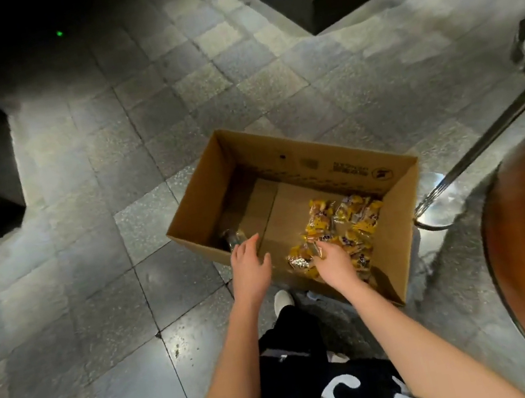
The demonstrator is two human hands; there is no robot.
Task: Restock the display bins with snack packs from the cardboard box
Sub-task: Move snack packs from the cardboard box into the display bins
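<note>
Grey tiled floor (81, 201), cardboard box (282, 157) at centre
Snack packs (345, 223) fill its 3 o'clock side; right hand (332, 261) grips some; left hand (250, 270) spread, empty, at the 7 o'clock rim

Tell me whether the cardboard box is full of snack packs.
No: the cardboard box shows mostly bare floor, with yellow snack packs lying only in its right part.

Matt cardboard box (286, 160), glossy plastic snack packs (344, 219), polished stone floor (108, 155), shiny metal stand (442, 203)
</note>
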